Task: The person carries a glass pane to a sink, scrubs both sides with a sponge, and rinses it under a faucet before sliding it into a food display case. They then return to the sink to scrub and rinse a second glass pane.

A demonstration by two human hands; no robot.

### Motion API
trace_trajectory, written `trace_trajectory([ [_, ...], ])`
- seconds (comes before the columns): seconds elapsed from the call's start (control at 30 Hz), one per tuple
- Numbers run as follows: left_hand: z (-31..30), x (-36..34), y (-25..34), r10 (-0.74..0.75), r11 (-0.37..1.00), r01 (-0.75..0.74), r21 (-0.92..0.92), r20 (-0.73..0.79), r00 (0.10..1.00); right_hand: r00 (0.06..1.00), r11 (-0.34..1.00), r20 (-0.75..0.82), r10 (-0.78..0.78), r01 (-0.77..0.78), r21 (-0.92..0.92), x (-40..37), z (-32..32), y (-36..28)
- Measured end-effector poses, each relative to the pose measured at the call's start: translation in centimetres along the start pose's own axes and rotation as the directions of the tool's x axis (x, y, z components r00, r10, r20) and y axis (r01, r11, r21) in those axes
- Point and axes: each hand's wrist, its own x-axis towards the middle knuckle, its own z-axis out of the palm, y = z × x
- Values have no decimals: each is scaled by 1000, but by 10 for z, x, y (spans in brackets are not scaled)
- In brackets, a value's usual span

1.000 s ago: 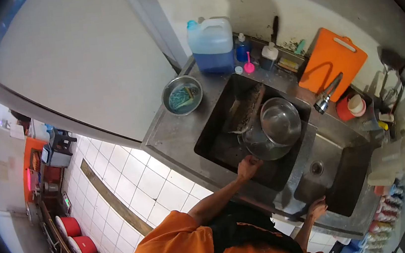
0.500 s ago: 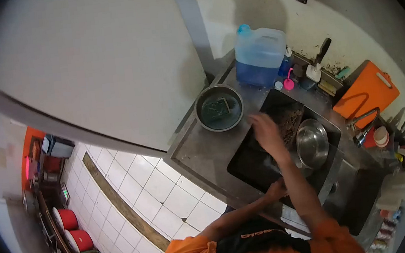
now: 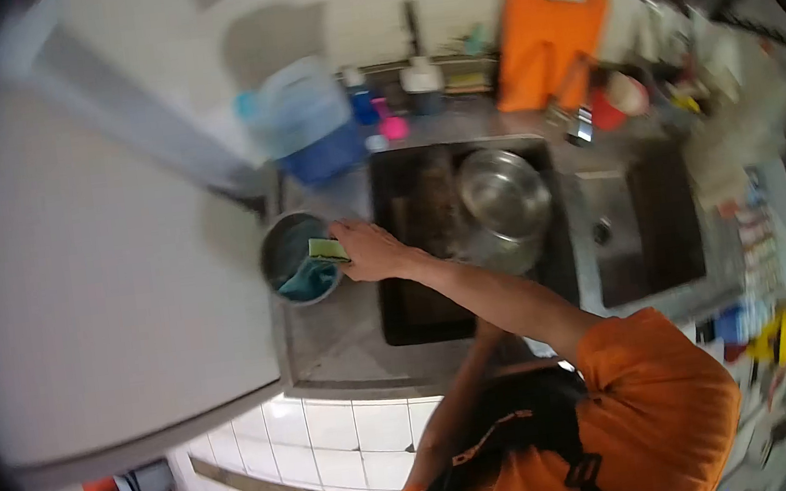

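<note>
My right hand (image 3: 369, 250) grips a yellow-green sponge (image 3: 324, 248) at the right rim of a round metal pot (image 3: 269, 267). Inside the pot are a cloudy liquid and a teal cloth-like piece (image 3: 308, 282). My left hand (image 3: 490, 327) is at the front edge of a dark rectangular basin or tray (image 3: 404, 327); the right forearm covers part of it and its fingers are hidden. A shiny steel bowl (image 3: 504, 194) sits in the dark basin, beside brown residue.
A jug of blue liquid (image 3: 316, 123) stands behind the pot. Along the wall are a pink scoop (image 3: 391, 122), bottles and an orange cutting board (image 3: 553, 48). A steel sink (image 3: 611, 284) lies to the right, near a faucet (image 3: 581, 122).
My right hand has moved left from over the dark basin to the pot and now holds the sponge. The view has turned, bringing the right-hand sink more fully into sight.
</note>
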Motion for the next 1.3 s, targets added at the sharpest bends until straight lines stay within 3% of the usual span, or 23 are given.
trace_trajectory([
  [0.1, -10, 13, 76, -209, 962, 177, 208, 142, 967, 951, 987, -271, 151, -132, 88, -119, -65, 7],
  [0.13, -7, 12, 65, -177, 968, 201, -149, 163, 971, 909, 980, -382, 167, -194, -32, -159, -72, 26],
  [0.17, -5, 14, 61, -146, 846, 210, -491, 166, 975, 889, 895, -282, 359, -414, -166, -194, -73, 52],
  [0.23, -7, 20, 67, -227, 818, 296, -493, 196, 954, 903, 808, -366, 226, -384, -447, -266, -46, 115],
  [0.37, -8, 17, 88, -309, 761, 375, -530, 213, 927, 948, 860, -318, 6, -167, -483, -333, -48, 160],
  [0.43, -7, 13, 93, -339, 764, 385, -517, 185, 922, 605, 559, -522, 601, -785, -266, -328, -89, 187],
  [0.47, -10, 18, 91, -342, 769, 388, -508, 187, 921, 600, 560, -524, 605, -788, -256, -313, -108, 210],
  [0.53, -9, 16, 83, -350, 739, 402, -540, 202, 915, 412, 433, -428, 804, -900, -54, -283, -123, 245],
  [0.6, -8, 13, 80, -353, 731, 414, -543, 219, 910, 772, 490, -412, 483, -629, -604, -268, -42, 242],
  [0.67, -9, 18, 84, -352, 730, 413, -545, 219, 910, 913, 884, -368, 177, -312, -349, -296, -36, 174],
  [0.7, -8, 17, 88, -368, 753, 411, -514, 189, 910, 718, 891, -531, 450, -324, 317, -308, -26, 179],
  [0.73, -6, 14, 90, -385, 774, 412, -481, 159, 909, 771, 748, -503, 391, -585, -315, -326, -20, 224],
  [0.77, -7, 10, 90, -395, 773, 417, -479, 152, 906, 585, 529, -487, 648, -806, -264, -325, -64, 228],
  [0.83, -6, 11, 90, -387, 709, 392, -586, 141, 911, 559, 418, -755, 343, -811, -410, -308, -120, 280],
  [0.9, -8, 11, 87, -358, 730, 384, -566, 163, 919, 570, 444, -403, 716, -817, -366, -254, -130, 293],
  [1.0, -9, 12, 77, -343, 769, 381, -513, 172, 923, 865, 788, -434, 251, -443, -428, -230, -58, 213],
  [1.03, -10, 14, 73, -362, 784, 393, -480, 161, 918, 922, 904, -378, 81, -227, -361, -235, -48, 192],
  [1.07, -12, 15, 73, -363, 787, 392, -477, 155, 919, 922, 907, -380, 77, -223, -357, -236, -51, 200],
  [1.13, -11, 11, 73, -366, 701, 385, -600, 160, 917, 802, 898, -558, 213, -386, -211, -249, -69, 237],
  [1.17, -15, 6, 73, -374, 702, 393, -594, 163, 913, 661, 696, -651, 373, -663, -275, -240, -91, 250],
  [1.2, -13, 9, 74, -351, 722, 368, -586, 148, 925, 653, 690, -658, 374, -671, -274, -229, -89, 265],
  [1.27, -6, 14, 75, -320, 738, 350, -577, 158, 934, 678, 620, -307, 669, -735, -273, -197, -71, 294],
  [1.3, -8, 11, 75, -383, 684, 387, -618, 148, 912, 709, 619, -654, 265, -645, -447, -205, -42, 250],
])
